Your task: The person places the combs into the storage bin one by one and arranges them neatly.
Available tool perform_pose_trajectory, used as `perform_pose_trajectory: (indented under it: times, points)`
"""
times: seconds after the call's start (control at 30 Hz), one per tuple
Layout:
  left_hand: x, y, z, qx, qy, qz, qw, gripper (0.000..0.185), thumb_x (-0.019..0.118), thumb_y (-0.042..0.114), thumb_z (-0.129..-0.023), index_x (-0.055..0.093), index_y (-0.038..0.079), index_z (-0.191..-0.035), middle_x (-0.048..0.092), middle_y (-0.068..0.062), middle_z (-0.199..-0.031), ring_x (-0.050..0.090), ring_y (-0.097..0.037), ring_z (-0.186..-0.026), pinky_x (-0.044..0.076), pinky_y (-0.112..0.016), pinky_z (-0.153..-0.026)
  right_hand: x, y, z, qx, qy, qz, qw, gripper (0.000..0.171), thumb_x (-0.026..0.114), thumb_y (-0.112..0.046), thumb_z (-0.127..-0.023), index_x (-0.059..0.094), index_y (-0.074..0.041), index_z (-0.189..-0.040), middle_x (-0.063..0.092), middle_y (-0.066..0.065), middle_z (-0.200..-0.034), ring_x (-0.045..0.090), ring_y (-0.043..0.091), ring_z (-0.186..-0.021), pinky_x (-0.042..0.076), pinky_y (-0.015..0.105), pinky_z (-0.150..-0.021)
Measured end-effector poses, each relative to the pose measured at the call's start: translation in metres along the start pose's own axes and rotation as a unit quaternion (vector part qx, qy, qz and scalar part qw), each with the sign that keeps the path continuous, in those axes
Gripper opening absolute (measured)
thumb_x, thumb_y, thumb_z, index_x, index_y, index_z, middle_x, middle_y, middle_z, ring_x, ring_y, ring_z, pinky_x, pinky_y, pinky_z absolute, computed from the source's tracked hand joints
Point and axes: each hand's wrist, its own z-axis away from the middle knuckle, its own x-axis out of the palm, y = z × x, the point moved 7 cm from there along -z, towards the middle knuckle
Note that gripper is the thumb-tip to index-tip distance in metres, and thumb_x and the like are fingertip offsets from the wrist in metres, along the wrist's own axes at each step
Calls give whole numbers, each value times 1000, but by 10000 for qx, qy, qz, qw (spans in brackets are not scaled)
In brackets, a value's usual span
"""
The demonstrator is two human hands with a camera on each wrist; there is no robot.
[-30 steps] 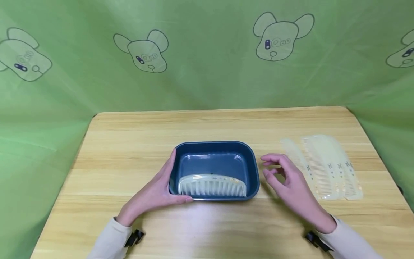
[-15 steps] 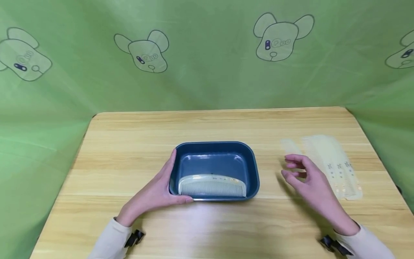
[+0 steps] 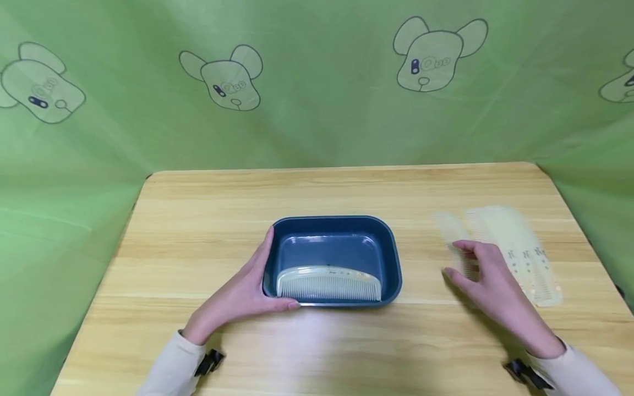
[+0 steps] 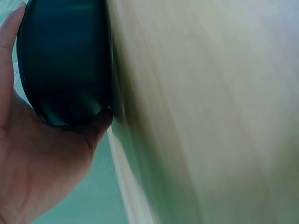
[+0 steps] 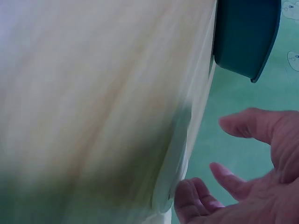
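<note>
Left of the blue tray (image 3: 391, 242), the left hand (image 3: 238, 294) cups its wall, fingers straight. One comb (image 3: 329, 283) lies inside. Right of the tray, the right hand (image 3: 487, 280), fingers loosely spread and holding nothing, touches the pale combs (image 3: 520, 247) on the desk (image 3: 317, 192).

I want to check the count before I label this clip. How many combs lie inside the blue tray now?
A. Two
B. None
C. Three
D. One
D. One pale comb lies at the near side of the blue tray; the other combs lie on the table.

Glossy plastic tray (image 3: 391, 250), translucent combs (image 3: 520, 247), wood-grain table (image 3: 322, 192).
</note>
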Motion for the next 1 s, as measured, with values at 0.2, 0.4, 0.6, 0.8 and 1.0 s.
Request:
perform_pose_trajectory:
  times: [0.2, 0.4, 0.6, 0.8, 1.0]
  points:
    - [-2, 0, 0, -62, -41, -8, 10000, 151, 97, 60, -78, -16, 32, -174, -2, -4, -182, 15, -29, -164, 26, -55, -127, 4, 3, 1, 81, -125, 346, 9993, 64, 82, -1, -92, 51, 13, -146, 39, 44, -139, 38, 60, -125, 36, 77, -98]
    - [-2, 3, -1, 45, 3, 93, 9999, 150, 98, 56, -78, -14, 30, -175, 1, -5, -182, 15, -29, -164, 26, -56, -127, 0, 4, 0, -6, -128, 532, 9985, 60, 82, 4, -91, 52, 15, -141, 36, 45, -136, 37, 60, -121, 35, 75, -93]
    - [-1, 2, 0, 22, 8, 138, 9999, 150, 98, 56, -78, -14, 31, -174, 1, -4, -182, 15, -29, -164, 26, -57, -127, -4, 5, -2, -80, -94, 685, 9976, 53, 80, 5, -91, 53, 17, -135, 36, 46, -132, 36, 60, -118, 35, 72, -90]
    - [1, 1, 0, 34, -35, 195, 9998, 150, 98, 55, -79, -16, 31, -174, 1, -4, -182, 15, -28, -164, 25, -57, -128, -5, 10, -3, 231, -354, 864, 9954, 64, 80, -5, -98, 43, 19, -145, 34, 49, -131, 38, 60, -112, 41, 70, -81]
    - [1, 0, 0, -35, -43, 201, 9998, 151, 98, 57, -78, -16, 31, -174, 2, -4, -182, 15, -27, -164, 25, -55, -128, -2, 12, -6, 563, -797, 902, 9911, 83, 79, -16, -102, 28, 21, -156, 33, 51, -135, 43, 60, -111, 46, 75, -83]
